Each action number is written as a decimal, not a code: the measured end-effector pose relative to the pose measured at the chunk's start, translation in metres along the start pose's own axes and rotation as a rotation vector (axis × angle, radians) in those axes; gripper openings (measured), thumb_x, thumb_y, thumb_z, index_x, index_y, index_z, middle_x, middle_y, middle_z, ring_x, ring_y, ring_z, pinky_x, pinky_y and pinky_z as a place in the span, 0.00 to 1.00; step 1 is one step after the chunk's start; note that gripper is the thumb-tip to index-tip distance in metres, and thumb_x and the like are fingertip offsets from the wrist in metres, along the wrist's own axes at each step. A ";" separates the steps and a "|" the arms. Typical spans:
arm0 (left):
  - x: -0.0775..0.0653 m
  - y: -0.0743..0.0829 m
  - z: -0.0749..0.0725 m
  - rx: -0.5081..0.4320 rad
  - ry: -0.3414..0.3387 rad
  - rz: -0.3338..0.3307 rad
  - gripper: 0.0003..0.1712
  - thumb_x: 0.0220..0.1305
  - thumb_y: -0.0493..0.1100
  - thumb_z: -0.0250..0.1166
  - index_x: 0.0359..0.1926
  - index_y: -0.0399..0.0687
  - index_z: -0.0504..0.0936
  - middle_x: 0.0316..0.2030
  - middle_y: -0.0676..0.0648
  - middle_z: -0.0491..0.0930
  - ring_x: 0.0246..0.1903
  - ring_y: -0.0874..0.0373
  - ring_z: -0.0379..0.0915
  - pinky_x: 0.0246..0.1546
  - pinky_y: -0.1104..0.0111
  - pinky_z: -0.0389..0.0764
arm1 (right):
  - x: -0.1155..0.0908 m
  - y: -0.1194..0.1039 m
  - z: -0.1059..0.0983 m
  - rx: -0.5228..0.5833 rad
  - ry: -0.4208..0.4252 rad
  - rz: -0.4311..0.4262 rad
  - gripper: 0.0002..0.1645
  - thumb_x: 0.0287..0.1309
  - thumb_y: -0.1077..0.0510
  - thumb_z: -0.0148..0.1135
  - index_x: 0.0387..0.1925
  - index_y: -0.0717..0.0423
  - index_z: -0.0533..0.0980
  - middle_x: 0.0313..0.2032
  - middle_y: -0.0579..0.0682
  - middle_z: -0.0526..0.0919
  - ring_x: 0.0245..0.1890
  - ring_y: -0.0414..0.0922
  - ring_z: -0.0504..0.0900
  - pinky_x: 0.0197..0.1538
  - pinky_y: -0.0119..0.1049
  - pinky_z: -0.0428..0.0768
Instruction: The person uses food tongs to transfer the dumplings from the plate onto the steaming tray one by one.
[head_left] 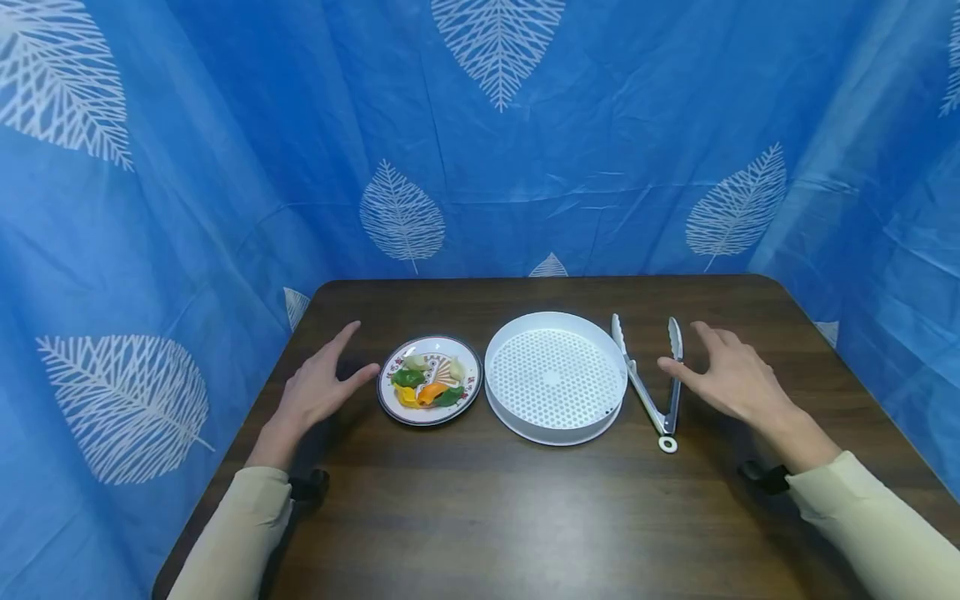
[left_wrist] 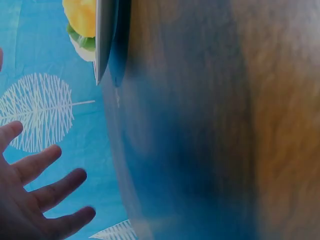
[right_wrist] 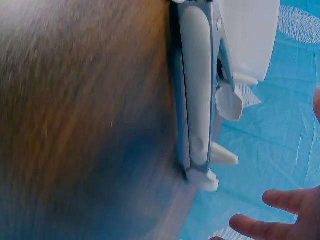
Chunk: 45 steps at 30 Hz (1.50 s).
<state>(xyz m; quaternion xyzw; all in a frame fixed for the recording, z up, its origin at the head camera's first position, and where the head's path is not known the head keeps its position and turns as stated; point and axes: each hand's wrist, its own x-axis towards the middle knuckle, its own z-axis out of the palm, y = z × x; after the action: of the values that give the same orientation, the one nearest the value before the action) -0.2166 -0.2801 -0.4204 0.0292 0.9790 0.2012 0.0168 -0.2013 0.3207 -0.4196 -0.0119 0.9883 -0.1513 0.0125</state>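
Note:
My left hand (head_left: 318,390) hovers with spread fingers just left of a plate (head_left: 387,398) that carries green, yellow and orange pieces, perhaps peppers (head_left: 432,392). In the left wrist view its fingers (left_wrist: 55,192) extend apart from the plate's edge (left_wrist: 102,45). To the right of the tongs (head_left: 648,396) is my right hand (head_left: 738,379), fingers extended and holding nothing. The tongs lie spread on the table, their ring end toward me. Seen from the right wrist, one tongs arm (right_wrist: 197,90) runs beside the hand's fingertips (right_wrist: 245,225) without contact.
Between plate and tongs sits a round white tray (head_left: 555,436) with a perforated base, close against the plate. The dark wooden table (head_left: 480,517) has rounded far corners. A blue curtain (head_left: 585,192) with white leaf prints hangs behind it and at both sides.

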 end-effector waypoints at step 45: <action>-0.002 -0.004 0.038 -0.328 -0.099 -0.029 0.45 0.70 0.54 0.67 0.80 0.64 0.53 0.57 0.36 0.82 0.50 0.43 0.78 0.57 0.47 0.77 | -0.010 -0.036 0.051 0.085 -0.068 0.197 0.74 0.55 0.18 0.57 0.77 0.72 0.48 0.57 0.84 0.62 0.43 0.73 0.75 0.42 0.64 0.83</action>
<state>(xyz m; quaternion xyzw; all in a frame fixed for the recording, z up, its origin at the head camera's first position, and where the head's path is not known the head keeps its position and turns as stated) -0.2129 -0.2688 -0.4565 0.0218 0.9314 0.3561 0.0726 -0.1892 0.2711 -0.4571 0.0808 0.9764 -0.1907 0.0615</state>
